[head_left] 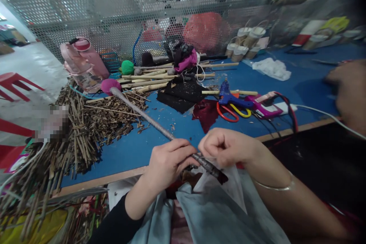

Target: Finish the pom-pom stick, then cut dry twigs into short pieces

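Observation:
A long thin grey-wrapped stick (143, 114) runs from a pink ball end (110, 85) at the upper left down to a dark tip (219, 175) over my lap. My left hand (168, 162) is closed round the stick near its lower end. My right hand (225, 146) is pinched shut just beside it, touching the stick's dark end; what it pinches is too small to name. A clear plastic bag (228, 187) lies under the tip on grey cloth (211, 217).
Blue table (131, 148) holds a heap of dry twigs (85, 129) at left, bamboo sticks (148, 80), black felt (180, 93), dark red cloth (206, 114), a blue glue gun (228, 97), scissors (233, 113), a pink bottle (85, 63). Another person's hand (349, 91) is at right.

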Action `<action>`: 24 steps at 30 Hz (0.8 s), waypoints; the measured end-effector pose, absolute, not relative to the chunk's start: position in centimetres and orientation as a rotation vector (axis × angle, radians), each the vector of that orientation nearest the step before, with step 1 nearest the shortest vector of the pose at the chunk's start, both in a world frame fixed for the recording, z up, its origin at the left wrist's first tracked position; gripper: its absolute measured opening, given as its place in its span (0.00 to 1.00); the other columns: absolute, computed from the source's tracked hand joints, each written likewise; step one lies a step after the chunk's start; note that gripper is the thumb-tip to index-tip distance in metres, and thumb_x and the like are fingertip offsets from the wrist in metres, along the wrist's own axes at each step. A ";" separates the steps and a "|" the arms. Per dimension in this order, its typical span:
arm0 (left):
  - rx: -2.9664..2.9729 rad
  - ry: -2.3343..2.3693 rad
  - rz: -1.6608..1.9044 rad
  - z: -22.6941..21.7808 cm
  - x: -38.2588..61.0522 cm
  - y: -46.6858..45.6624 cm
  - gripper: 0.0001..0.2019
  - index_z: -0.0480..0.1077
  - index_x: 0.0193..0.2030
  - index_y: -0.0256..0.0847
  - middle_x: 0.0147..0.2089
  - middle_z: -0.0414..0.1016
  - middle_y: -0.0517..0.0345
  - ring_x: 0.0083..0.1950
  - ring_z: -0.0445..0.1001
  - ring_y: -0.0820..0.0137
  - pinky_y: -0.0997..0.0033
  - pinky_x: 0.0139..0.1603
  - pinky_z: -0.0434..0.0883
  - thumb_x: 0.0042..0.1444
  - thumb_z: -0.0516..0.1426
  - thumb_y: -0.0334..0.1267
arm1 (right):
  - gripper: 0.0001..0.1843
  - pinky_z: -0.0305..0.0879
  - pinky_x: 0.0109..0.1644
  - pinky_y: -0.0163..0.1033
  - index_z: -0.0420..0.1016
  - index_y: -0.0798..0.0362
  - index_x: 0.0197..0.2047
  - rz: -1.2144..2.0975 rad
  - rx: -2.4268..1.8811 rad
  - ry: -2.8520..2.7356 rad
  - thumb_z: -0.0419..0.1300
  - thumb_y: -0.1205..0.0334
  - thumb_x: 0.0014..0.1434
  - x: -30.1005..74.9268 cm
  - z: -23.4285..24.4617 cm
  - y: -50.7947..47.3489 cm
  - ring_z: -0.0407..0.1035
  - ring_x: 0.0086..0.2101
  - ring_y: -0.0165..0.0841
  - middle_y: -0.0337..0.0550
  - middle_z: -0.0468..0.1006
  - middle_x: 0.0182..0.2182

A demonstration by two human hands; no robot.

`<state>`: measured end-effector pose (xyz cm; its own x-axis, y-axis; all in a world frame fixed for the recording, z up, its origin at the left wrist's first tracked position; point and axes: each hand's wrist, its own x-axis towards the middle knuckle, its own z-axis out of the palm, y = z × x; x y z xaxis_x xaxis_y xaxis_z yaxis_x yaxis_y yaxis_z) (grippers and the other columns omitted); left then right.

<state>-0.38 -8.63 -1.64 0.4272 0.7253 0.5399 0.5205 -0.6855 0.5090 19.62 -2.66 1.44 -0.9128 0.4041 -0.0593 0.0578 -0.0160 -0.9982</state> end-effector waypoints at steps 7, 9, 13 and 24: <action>2.622 1.178 1.003 0.0 -0.9 -7.2 0.12 0.74 0.37 0.46 0.46 0.77 0.56 0.49 0.67 0.61 0.50 0.60 0.46 0.53 0.57 0.50 | 0.25 0.39 0.19 0.31 0.55 0.54 0.17 2.117 -0.558 -1.380 0.63 0.48 0.51 18.6 -0.1 -3.5 0.44 0.16 0.20 0.29 0.54 0.15; 2.551 1.071 0.910 0.1 -0.9 -6.4 0.12 0.73 0.36 0.45 0.37 0.78 0.60 0.42 0.70 0.67 0.54 0.60 0.46 0.53 0.57 0.50 | 0.25 0.37 0.18 0.30 0.55 0.54 0.17 2.081 -0.643 -1.277 0.63 0.49 0.51 18.6 -0.2 -3.7 0.41 0.15 0.19 0.27 0.52 0.14; 2.480 0.983 0.876 0.1 -0.5 -5.5 0.11 0.73 0.34 0.45 0.31 0.76 0.63 0.36 0.68 0.71 0.63 0.49 0.52 0.53 0.57 0.49 | 0.24 0.34 0.17 0.28 0.54 0.54 0.19 2.053 -0.742 -1.019 0.64 0.52 0.50 18.6 -0.8 -4.0 0.38 0.15 0.18 0.26 0.49 0.14; 2.506 0.990 0.732 0.7 0.6 -4.5 0.11 0.73 0.40 0.45 0.35 0.77 0.60 0.39 0.70 0.70 0.63 0.45 0.52 0.58 0.54 0.47 | 0.21 0.48 0.24 0.33 0.61 0.54 0.20 1.573 -0.693 -1.557 0.60 0.49 0.55 21.9 0.6 -4.1 0.52 0.21 0.25 0.35 0.59 0.20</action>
<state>0.58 -4.46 0.73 0.6228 0.7070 0.3350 0.5273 -0.6957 0.4878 21.95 -4.09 0.57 -0.5303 0.8342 0.1515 -0.1598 0.0772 -0.9841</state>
